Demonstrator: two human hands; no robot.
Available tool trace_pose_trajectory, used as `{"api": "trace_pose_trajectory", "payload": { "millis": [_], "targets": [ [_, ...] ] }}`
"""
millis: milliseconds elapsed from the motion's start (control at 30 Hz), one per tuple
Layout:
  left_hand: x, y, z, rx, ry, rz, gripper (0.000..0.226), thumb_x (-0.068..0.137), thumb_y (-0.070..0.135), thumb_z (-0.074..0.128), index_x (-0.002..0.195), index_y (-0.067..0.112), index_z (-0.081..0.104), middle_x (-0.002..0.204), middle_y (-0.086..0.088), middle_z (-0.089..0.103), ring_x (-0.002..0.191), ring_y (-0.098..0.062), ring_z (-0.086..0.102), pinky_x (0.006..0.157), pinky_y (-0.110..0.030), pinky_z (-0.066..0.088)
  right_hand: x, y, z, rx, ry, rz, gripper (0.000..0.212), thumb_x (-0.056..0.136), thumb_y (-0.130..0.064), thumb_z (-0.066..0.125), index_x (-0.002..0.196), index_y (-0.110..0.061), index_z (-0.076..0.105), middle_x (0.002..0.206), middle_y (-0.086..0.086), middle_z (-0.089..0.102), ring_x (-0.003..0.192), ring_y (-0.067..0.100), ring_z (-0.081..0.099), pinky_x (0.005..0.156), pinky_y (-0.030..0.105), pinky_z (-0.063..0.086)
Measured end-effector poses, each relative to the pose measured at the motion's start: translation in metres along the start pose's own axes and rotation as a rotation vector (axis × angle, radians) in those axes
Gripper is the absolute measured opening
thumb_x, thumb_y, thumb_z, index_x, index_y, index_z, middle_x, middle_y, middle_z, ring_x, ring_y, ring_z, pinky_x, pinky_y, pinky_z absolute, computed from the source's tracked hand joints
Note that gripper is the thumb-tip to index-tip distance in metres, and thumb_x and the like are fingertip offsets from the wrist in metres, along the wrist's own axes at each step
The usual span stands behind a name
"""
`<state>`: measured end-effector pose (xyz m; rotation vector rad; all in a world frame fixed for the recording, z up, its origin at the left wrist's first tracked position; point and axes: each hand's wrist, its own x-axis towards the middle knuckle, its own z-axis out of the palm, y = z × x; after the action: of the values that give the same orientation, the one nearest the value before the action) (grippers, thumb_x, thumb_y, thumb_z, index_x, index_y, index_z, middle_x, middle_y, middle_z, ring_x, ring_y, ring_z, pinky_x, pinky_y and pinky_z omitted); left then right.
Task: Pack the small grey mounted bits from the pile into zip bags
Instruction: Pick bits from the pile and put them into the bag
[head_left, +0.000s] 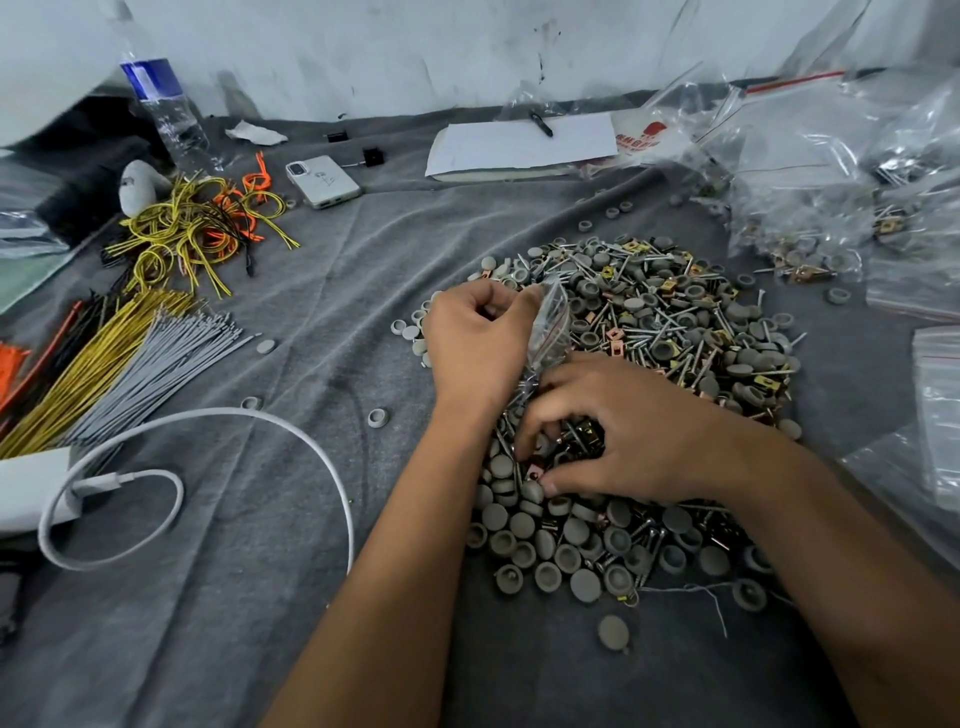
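A big pile of small grey round bits (660, 332), mixed with screws and brass clips, lies on the grey cloth at centre right. My left hand (478, 338) grips a small clear zip bag (550, 327) with a red seal line, held over the pile's left side. My right hand (623, 431) reaches into the pile just below the bag, its fingers curled and pinching at small parts; what exactly sits between the fingertips is hidden.
Filled and empty zip bags (810, 208) are heaped at the right. A notebook with a pen (519, 145) and a phone (322, 182) lie at the back. Coloured cable ties (130, 353), a water bottle (166, 109) and a white charger cable (208, 421) occupy the left.
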<state>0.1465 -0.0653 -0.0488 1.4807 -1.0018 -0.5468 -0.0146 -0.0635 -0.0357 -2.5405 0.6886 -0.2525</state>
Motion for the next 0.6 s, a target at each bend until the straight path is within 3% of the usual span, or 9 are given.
{"api": "trace_pose_trajectory", "payload": {
  "millis": [200,333,600],
  "targets": [
    [0.0,0.001,0.0,-0.01,0.004,0.01,0.039,0.09,0.022,0.08,0.058,0.017,0.058,0.052,0.008,0.05,0.052,-0.008,0.043,0.056,-0.028,0.041,0.001,0.003,0.002,0.04,0.032,-0.008,0.018,0.079,-0.043,0.085,0.089,-0.036,0.072,0.096,-0.017,0.058,0.1,0.001,0.052,0.09,0.029,0.044],
    [-0.001,0.002,-0.001,0.001,-0.001,0.002,0.04,0.09,0.022,0.079,0.058,0.018,0.057,0.05,0.012,0.048,0.05,-0.007,0.041,0.055,-0.027,0.041,-0.001,0.009,-0.004,0.17,0.144,0.007,0.02,0.081,-0.028,0.085,0.082,-0.029,0.065,0.095,-0.016,0.06,0.095,0.004,0.059,0.086,0.026,0.046],
    [-0.001,0.002,-0.001,0.007,0.005,0.002,0.035,0.09,0.024,0.079,0.061,0.016,0.061,0.052,0.009,0.051,0.052,-0.009,0.044,0.055,-0.028,0.042,-0.003,0.022,-0.012,0.453,0.456,-0.005,0.019,0.084,-0.01,0.083,0.093,-0.022,0.07,0.09,-0.011,0.074,0.087,0.01,0.072,0.081,0.019,0.055]
  ]
}}
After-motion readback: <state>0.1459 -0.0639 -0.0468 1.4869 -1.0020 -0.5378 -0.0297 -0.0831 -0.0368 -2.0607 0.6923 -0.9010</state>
